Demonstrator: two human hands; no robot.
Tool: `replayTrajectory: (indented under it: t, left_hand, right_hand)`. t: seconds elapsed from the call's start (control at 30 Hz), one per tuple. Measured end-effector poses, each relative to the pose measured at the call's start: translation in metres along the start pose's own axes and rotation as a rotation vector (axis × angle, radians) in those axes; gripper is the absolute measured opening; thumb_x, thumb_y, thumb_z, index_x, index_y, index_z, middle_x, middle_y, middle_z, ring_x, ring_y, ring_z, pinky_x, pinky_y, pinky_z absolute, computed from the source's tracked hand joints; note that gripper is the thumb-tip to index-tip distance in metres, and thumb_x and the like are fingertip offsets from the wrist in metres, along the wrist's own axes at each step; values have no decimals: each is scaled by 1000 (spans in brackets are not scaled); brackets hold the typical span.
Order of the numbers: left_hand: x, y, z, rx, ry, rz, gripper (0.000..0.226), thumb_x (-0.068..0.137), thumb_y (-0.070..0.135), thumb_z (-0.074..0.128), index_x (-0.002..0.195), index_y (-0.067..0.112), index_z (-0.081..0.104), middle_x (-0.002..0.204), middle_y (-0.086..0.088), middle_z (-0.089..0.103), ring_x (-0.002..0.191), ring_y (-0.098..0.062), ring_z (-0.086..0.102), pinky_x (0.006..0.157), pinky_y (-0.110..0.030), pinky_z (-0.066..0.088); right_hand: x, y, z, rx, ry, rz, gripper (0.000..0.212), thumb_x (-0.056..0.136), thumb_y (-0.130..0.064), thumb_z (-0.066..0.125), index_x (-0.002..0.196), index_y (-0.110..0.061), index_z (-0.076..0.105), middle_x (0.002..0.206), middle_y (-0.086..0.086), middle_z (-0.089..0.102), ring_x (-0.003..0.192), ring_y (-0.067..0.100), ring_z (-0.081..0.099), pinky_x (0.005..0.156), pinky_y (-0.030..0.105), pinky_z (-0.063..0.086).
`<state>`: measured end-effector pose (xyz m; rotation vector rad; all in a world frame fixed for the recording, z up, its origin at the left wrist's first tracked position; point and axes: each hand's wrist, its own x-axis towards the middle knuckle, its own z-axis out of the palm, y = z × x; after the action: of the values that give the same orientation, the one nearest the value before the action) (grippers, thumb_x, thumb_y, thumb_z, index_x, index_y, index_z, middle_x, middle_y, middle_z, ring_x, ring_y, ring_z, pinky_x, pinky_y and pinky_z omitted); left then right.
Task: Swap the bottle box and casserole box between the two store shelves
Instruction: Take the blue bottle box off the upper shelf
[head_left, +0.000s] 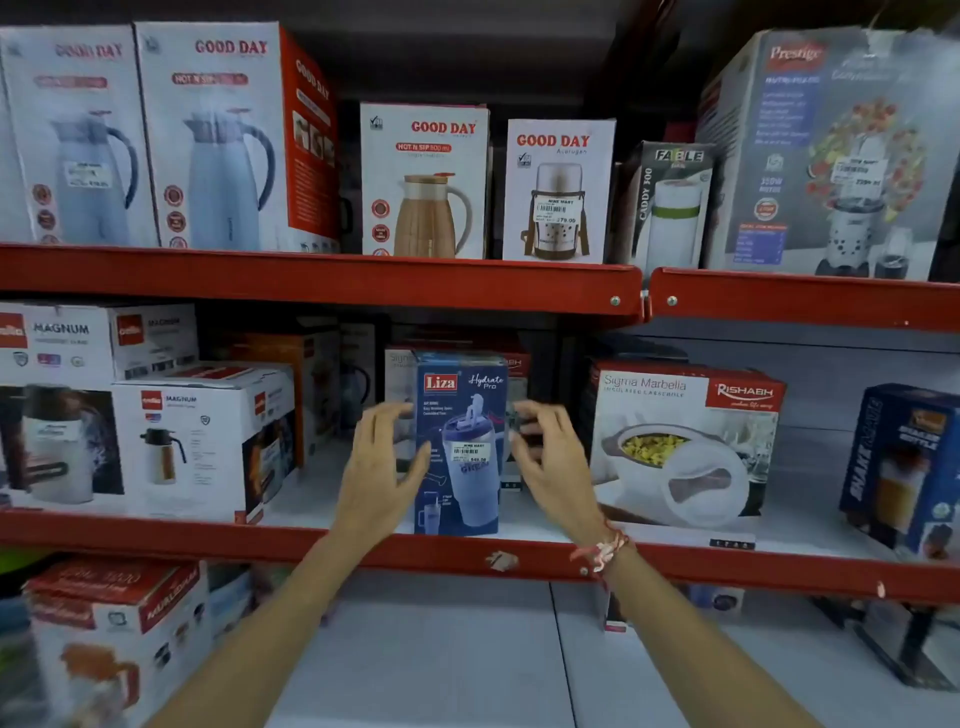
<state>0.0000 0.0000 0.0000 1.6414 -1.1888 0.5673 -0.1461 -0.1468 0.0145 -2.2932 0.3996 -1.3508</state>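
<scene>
A tall blue Liza bottle box (460, 415) stands upright on the middle red shelf (322, 540), near its front edge. My left hand (382, 467) is beside its left face and my right hand (550, 457) beside its right face, fingers spread; whether either touches the box is unclear. To the right, on the neighbouring shelf section, sits the white and red Rishabh casserole box (685, 447). My right wrist wears a red and white thread band.
Good Day flask boxes (218, 140) and a Prestige blender box (836, 156) fill the upper shelf. Magnum flask boxes (197, 441) stand left of the bottle box, a dark blue box (904, 467) at far right. More boxes sit behind and on the bottom shelf.
</scene>
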Motion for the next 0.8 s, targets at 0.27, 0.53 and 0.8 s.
replayTrajectory:
  t: [0.27,0.53,0.8]
  left_hand:
    - [4,-24,17,-397,-306,-497,76,88,30,63,149,20,17,133,4,46,119,-17,51,99,-39,47]
    - [3,-22,14,-536,-296,-423,63,92,15,58,147,26,29,128,-2,60,105,-9,62,93,-41,55]
    - [-10,18,-9,-636,-273,-316,75,79,34,62,147,31,30,125,19,60,119,-8,59,96,-44,55]
  right_hand:
    - [6,20,39,250,-331,427,66,97,-33,56,152,-26,20,152,6,43,137,27,43,111,41,38]
    - [-4,17,44,296,-246,364,62,99,-33,50,153,-26,21,146,-3,50,134,20,48,110,43,41]
    - [-28,-9,0,432,-108,225,64,93,-37,56,150,-30,27,125,-30,57,112,-15,56,93,12,49]
